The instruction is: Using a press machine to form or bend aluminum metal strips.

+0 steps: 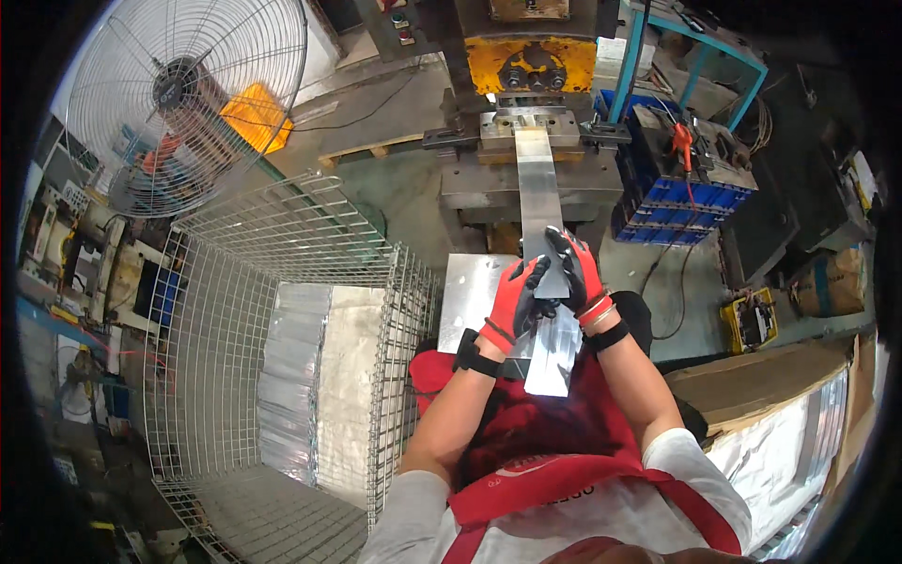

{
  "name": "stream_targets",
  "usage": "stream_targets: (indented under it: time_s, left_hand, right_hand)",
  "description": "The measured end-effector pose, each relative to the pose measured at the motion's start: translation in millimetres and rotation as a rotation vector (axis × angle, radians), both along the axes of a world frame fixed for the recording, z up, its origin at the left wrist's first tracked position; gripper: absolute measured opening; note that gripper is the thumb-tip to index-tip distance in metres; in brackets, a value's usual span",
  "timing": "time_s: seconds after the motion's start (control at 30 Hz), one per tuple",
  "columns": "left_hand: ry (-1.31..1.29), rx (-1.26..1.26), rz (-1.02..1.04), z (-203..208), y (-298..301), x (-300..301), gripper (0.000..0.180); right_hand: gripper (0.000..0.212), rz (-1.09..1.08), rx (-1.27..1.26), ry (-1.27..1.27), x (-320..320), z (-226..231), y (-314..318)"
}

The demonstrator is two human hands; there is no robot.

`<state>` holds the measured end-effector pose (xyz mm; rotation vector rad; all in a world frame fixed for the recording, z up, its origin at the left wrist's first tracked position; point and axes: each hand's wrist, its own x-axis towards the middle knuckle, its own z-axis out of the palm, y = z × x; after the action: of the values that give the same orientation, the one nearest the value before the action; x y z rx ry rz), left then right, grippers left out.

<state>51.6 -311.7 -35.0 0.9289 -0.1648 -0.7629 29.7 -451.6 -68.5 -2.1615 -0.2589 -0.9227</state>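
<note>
Caged floor fan upper left, stacked blue crates right.

Lettering on red apron, partly hidden; fan hub mark too small

I'm in a metalworking workshop. Ahead of me stands a heavy yellow-fronted press, and a long metal strip runs from me to it. A wire cage sits at my left, a big fan beyond it, and blue crates topped with an orange tool stand on the floor at my right.
</note>
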Motion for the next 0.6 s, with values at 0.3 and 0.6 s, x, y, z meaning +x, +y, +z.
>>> stream_targets:
  time_s: [0.3, 0.6]
  left_hand:
    - [-0.468, 0.135, 0.116, -20.0, -0.4, 1.7, 0.018]
    - [-0.124, 0.086, 0.094, -18.2, -7.6, -0.8, 0.016]
  right_hand:
    - [0.025, 0.092, 0.556, 0.168, 8.1, -14.1, 7.7]
    - [0.021, 0.19, 1.075, 0.283, 12.5, -8.0, 10.1]
